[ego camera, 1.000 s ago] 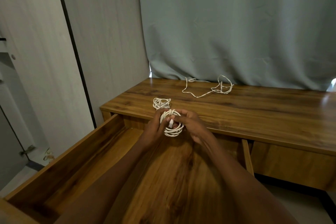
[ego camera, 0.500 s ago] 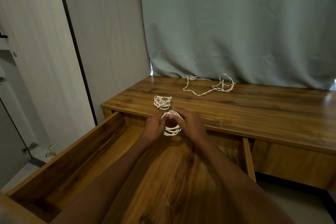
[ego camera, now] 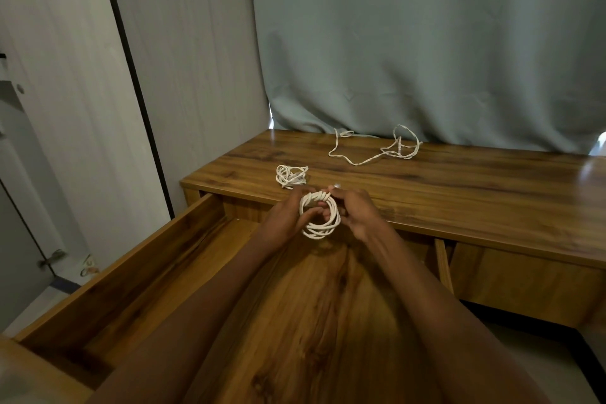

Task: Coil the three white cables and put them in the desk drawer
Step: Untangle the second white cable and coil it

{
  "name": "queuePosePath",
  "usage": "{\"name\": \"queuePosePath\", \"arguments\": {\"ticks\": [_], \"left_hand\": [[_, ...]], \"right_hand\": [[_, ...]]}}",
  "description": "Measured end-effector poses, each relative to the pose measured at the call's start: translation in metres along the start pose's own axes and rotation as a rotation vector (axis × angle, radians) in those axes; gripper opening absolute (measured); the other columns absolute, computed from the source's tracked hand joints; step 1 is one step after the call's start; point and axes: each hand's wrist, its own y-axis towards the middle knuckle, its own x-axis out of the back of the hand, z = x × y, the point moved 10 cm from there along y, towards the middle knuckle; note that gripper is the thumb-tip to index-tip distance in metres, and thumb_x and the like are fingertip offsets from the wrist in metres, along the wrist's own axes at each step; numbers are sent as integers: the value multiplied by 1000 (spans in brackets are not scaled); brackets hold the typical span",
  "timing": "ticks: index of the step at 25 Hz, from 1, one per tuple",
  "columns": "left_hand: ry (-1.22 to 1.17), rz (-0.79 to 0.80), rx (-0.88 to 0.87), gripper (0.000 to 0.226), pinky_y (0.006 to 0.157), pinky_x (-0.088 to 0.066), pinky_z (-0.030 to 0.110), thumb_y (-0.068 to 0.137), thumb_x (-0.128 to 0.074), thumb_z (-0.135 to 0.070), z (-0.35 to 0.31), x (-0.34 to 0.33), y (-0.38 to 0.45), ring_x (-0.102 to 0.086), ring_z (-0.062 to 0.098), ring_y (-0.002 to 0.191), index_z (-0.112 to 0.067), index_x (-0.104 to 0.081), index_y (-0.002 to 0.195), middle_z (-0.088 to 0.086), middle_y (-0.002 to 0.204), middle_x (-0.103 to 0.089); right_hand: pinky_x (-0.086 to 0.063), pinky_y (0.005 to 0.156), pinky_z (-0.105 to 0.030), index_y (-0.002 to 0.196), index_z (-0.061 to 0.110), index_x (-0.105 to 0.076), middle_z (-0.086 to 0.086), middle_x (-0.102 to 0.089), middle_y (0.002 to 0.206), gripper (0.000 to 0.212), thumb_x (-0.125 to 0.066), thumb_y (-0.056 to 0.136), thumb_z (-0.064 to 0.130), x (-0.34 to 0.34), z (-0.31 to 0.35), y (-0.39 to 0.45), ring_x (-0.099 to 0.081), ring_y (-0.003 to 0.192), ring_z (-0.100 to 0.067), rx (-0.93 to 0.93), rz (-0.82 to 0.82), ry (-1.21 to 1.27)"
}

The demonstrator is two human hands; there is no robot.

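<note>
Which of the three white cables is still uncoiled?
The loose cable at the back of the desk by the curtain; it sprawls in open loops. The other two are wound: one coil on the desk, one held in both hands.

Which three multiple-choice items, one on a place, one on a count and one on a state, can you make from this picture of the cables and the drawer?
1. Where does the uncoiled cable lie?
A. in the drawer
B. on the desk top near the curtain
C. on the floor

2. How many white cables show?
A. two
B. three
C. four

3. What state is the drawer in?
A. open, no cable inside
B. shut
C. open, holding cables

Answers: 1 B, it sprawls by the curtain. 2 B, one loose, one small coil, one coil held by the left hand and right hand. 3 A, its visible floor is bare.
</note>
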Motion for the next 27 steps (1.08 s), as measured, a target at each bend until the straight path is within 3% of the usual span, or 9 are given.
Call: {"name": "queuePosePath", "arguments": {"ticks": [2,4,8,13,15,18,22,25,27], "left_hand": [[45,-11,-44,42,78,-57,33,96,-59,-44,-2,5,-3,-70,15,96,-33,-39,132,-1,114,-70],[43,-37,-59,38,78,-58,35,98,-56,-40,-1,7,-7,-70,15,95,-31,-41,132,-1,112,-70],[24,-141,-33,27,74,-58,35,102,-53,-34,7,13,-6,-70,9,88,-28,-47,127,-3,102,-72],[-69,-217,32,20,69,-47,12,101,-57,-28,5,19,-1,-65,-6,80,-19,-61,118,-12,91,-70],[-99,-242,65,17,69,-42,6,99,-60,-28,5,20,0,-63,-11,80,-17,-65,111,-15,87,-68],[-102,-240,72,15,71,-41,4,100,-59,-26,7,19,-1,-64,-11,83,-16,-67,108,-14,90,-70],[-73,-296,121,20,66,-41,3,100,-58,-29,18,32,-4,-62,-9,75,-15,-68,109,-10,89,-70],[-60,-338,118,20,63,-41,5,101,-57,-28,21,40,-1,-62,-2,74,-14,-69,109,-9,87,-69],[-84,-336,82,21,64,-46,12,101,-55,-29,18,40,-1,-64,0,75,-15,-67,111,-9,88,-69]], "right_hand": [[-57,49,-27,94,6,-71,-13,-72,77,15,-59,98,13,-5,-6,-4,-63,49,-16,-127,72,86],[-58,49,-28,102,10,-67,-12,-72,81,8,-62,96,11,-7,-7,-4,-64,51,-16,-121,79,89],[-55,47,-28,117,16,-57,-10,-75,78,31,-74,91,17,-5,1,-6,-64,49,-17,128,-27,45],[-56,51,-36,118,16,-63,-5,-75,96,26,-69,95,29,-7,22,-13,-71,54,-25,481,-116,-270],[-54,48,-29,110,13,-68,-6,-73,98,21,-64,98,29,-7,24,-17,-71,51,-18,528,-157,-398],[-51,51,-25,104,11,-76,-7,-77,87,25,-59,101,29,-13,17,-14,-73,57,-19,435,-81,-471],[-56,70,-22,105,13,-79,-3,-79,95,16,-71,92,16,-32,3,-12,-74,78,-13,307,145,-394],[-53,69,-21,101,8,-78,-8,-79,93,14,-66,94,11,-36,7,-11,-70,76,-10,349,134,-310],[-55,67,-21,107,5,-76,-12,-77,90,16,-64,95,7,-36,2,-8,-68,71,-11,267,167,-135]]}}
